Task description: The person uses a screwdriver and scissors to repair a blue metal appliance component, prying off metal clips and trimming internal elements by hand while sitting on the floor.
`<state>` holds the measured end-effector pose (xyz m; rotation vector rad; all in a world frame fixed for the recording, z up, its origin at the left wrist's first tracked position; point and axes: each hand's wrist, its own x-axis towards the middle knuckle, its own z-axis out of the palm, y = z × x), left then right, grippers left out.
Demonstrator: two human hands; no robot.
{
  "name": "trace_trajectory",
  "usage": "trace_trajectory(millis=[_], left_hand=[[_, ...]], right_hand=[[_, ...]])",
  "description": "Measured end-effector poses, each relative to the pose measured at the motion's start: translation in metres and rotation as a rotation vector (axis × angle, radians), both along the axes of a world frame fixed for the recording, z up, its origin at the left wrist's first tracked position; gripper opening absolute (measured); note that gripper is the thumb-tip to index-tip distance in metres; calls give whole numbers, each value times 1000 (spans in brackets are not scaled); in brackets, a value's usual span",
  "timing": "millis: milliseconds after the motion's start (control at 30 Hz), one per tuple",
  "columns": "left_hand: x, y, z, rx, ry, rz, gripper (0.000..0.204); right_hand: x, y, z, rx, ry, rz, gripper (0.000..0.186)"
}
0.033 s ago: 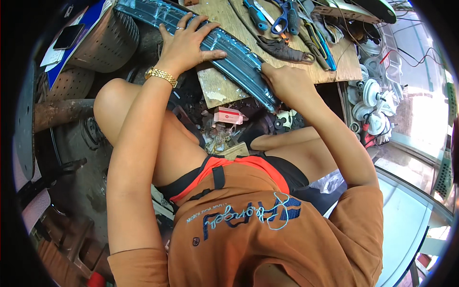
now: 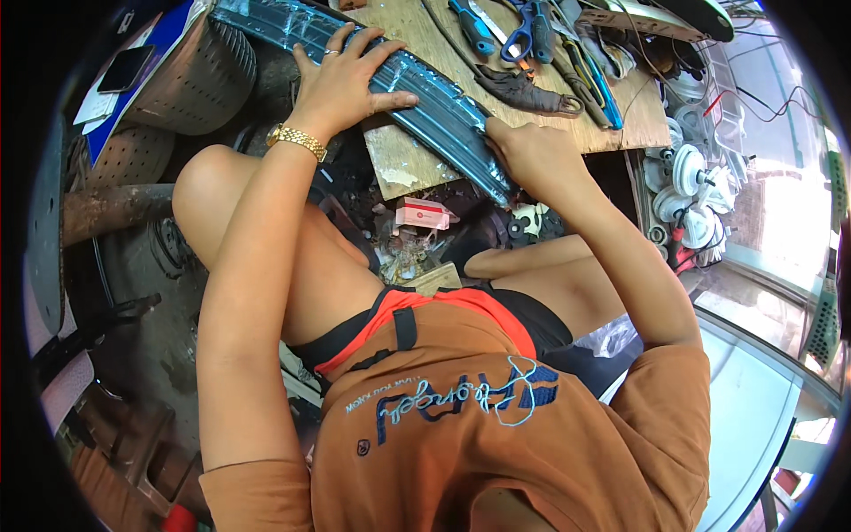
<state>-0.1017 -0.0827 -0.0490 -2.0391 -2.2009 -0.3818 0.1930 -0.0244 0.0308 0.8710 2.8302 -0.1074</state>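
**Long panel half off its board, with clutter waiting below**

Nearest are the person's bare knees and orange shirt, and between the knees lies a heap of small parts with a small pink and white cardboard box (image 2: pixel 421 213) on top. Anything that drops from above would land in that heap and, I judge, be hard to find again.

Just beyond, a worn plywood board (image 2: pixel 612 120) serves as the work surface. The long, ribbed, blue-grey plastic panel (image 2: pixel 443 115) lies slantwise over its near left corner, running from far left to near right, with its near end hanging past the edge. The right hand (image 2: pixel 532 155) is closed around that near end, fingertips curled onto the rim. The left hand (image 2: pixel 346 84), with a gold metal wristband (image 2: pixel 297 140) behind it, lies flat and spread on the panel's middle, pressing down rather than clasping. If the flat hand lifts or slides on the smooth ribs, the panel could pivot off the corner; hard pulling at the overhanging end might crack the plastic.

Farther off, blue-handled scissors (image 2: pixel 523 22) and a blue-handled screwdriver (image 2: pixel 474 27) lie loose on the board, near the panel's far side. A swing of the panel could sweep them off. At far left a dark phone (image 2: pixel 124 69) sits on a perforated grey drum (image 2: pixel 195 75), just beside the panel's far end.
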Motion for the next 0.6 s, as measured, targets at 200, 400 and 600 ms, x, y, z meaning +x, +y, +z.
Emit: trace_trajectory(millis=[200,400,600], left_hand=[[5,4,1,-3,0,-17,86],[1,0,-1,-12,37,-8,89],[3,1,3,-31,32,-2,91]], right_hand=[[44,-7,2,-5,-44,-52,21],[72,-24,5,2,-67,-110,19],[115,-30,0,35,-130,-122,16]])
